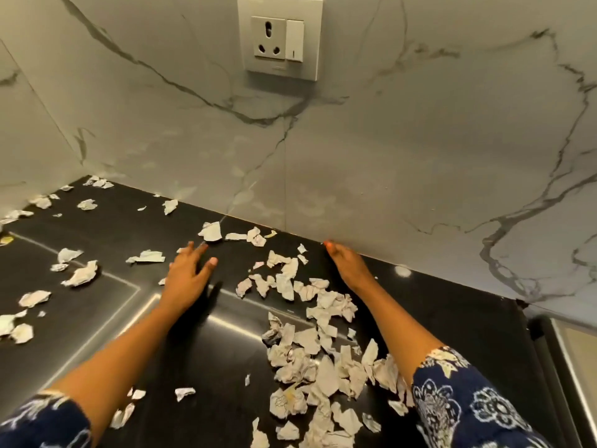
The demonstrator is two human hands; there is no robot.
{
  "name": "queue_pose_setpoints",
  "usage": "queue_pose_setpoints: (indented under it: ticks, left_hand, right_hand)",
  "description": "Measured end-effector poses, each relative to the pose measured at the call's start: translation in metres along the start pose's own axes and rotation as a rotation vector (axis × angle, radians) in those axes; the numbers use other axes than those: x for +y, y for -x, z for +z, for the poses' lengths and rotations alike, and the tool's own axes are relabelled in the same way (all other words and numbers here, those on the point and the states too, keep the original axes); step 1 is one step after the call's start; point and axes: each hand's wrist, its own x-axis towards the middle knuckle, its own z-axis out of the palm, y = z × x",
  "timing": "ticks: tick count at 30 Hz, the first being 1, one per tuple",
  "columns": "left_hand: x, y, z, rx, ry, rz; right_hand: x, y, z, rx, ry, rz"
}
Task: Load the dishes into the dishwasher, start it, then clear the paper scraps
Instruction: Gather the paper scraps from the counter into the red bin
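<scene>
Torn, crumpled white paper scraps (310, 360) lie scattered over a black countertop (200, 331), thickest in a band between my two arms and along my right forearm. My left hand (189, 270) lies flat on the counter with fingers spread, holding nothing, close to a few scraps (147, 256). My right hand (347, 261) stretches to the back edge where counter meets wall, fingers straight, its side toward the pile. More scraps (80, 273) lie off to the left. No dishwasher or dishes are in view.
A marble-patterned wall (387, 140) rises right behind the counter, carrying a socket and switch plate (279, 37). Thin metal inlay lines (122, 279) cross the counter surface. The counter ends at the right beside a dark appliance edge (555, 357).
</scene>
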Motion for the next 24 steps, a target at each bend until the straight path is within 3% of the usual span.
queue_pose_setpoints:
  ticks: [2, 5, 7, 9, 11, 12, 15, 18, 21, 24]
  left_hand:
    - [-0.009, -0.024, -0.004, -0.014, -0.012, -0.104]
    - [-0.001, -0.055, 0.004, -0.082, -0.015, -0.125]
    - [0.019, -0.062, 0.015, -0.134, 0.034, -0.085]
    - [0.043, -0.059, 0.028, -0.212, 0.069, 0.035]
    - [0.063, -0.045, 0.042, -0.307, -0.001, 0.193]
    - [0.069, -0.034, 0.048, -0.349, -0.043, 0.278]
    - [0.068, -0.005, 0.051, -0.407, -0.013, 0.410]
    - [0.061, 0.017, 0.038, -0.379, 0.227, 0.376]
    - [0.056, 0.019, 0.034, -0.254, 0.390, 0.303]
    - [0.043, 0.017, 0.039, 0.002, 0.265, 0.139]
  right_hand:
    - [-0.010, -0.013, 0.010, -0.164, 0.201, -0.042]
    - [-0.024, -0.028, 0.034, -0.378, 0.580, -0.112]
    - [-0.032, -0.021, 0.044, -0.469, 0.588, -0.160]
    - [-0.037, 0.001, 0.040, -0.534, 0.402, -0.171]
    - [-0.035, 0.025, 0.021, -0.462, 0.213, -0.137]
    - [-0.028, 0.035, 0.008, -0.327, 0.196, -0.153]
    - [0.015, 0.052, -0.032, 0.091, 0.383, -0.091]
    - [0.048, 0.056, -0.041, 0.044, 0.628, 0.170]
    - [0.039, 0.060, -0.019, -0.150, 0.774, -0.011]
    - [0.019, 0.051, -0.009, -0.345, 0.488, -0.134]
